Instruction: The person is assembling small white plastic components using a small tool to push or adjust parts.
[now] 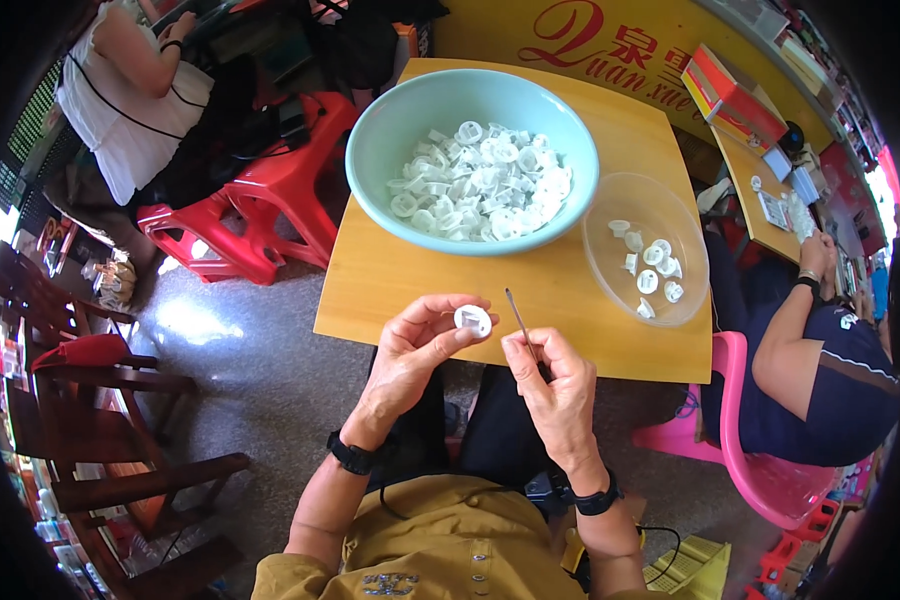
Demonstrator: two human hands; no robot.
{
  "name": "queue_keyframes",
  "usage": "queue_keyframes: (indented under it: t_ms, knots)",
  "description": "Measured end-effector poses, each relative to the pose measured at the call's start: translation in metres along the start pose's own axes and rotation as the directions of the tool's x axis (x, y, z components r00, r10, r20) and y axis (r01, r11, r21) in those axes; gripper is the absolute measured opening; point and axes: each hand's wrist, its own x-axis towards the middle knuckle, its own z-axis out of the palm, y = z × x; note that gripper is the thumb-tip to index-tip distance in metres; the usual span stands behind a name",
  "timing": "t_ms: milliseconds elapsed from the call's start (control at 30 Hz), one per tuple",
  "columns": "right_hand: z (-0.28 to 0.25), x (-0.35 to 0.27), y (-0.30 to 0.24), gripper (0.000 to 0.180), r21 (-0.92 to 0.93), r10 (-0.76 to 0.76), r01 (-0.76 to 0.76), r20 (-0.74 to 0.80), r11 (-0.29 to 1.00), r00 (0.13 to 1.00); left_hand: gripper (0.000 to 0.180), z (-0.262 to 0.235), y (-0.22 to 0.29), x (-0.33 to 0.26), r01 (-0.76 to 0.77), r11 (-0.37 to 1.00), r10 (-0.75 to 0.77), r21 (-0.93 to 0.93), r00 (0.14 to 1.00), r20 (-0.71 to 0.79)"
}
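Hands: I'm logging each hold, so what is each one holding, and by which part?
Left hand pinches a white plastic cap by its rim; right hand holds a thin pick by its lower end.

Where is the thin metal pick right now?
The thin metal pick is in the right hand, pointing up over the near edge of the wooden table, beside the small white plastic cap held in the left hand.

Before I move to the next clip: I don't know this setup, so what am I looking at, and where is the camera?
A wide fisheye camera on a person's head looks down, so edges bend. The forearms from below are the person's own. The left hand pinches a small white cap; the right hand holds a thin pick. On the wooden table stand a green bowl heaped with caps and a clear bowl with a few. Other people sit nearby.
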Motion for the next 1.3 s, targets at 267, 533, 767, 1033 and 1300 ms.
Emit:
queue_keyframes:
  t_ms: [267, 533, 767, 1033, 1300]
  knots:
    - [-0.001, 0.005, 0.002, 0.01, 0.052, -0.012, 0.013, -0.014, 0.999, 1.0, 0.031, 0.002, -0.007, -0.001, 0.024, 1.0, -0.026, 0.017, 0.996, 0.088]
    - [0.0, 0.005, 0.011, 0.009, 0.052, -0.016, 0.018, -0.046, 0.998, 0.999, 0.031, 0.003, -0.015, 0.004, 0.018, 0.997, -0.026, 0.069, 0.992, 0.119]
    - [-0.054, 0.037, 0.019, 0.009, -0.417, -0.186, 0.052, -0.287, 0.907, 0.94, 0.024, -0.043, -0.008, 0.021, -0.258, 0.76, 0.364, 0.596, 0.929, -0.062]
    - [-0.073, 0.053, 0.022, 0.023, -0.442, -0.35, 0.164, -0.38, 0.882, 0.857, 0.014, -0.062, -0.015, 0.022, -0.208, 0.745, 0.376, 0.634, 0.916, -0.142]
    - [-0.03, 0.034, 0.046, 0.03, -0.757, -0.229, 0.164, 0.019, 0.632, 0.973, 0.013, -0.062, -0.017, 0.02, -0.219, 0.704, 0.401, 0.675, 0.908, -0.124]
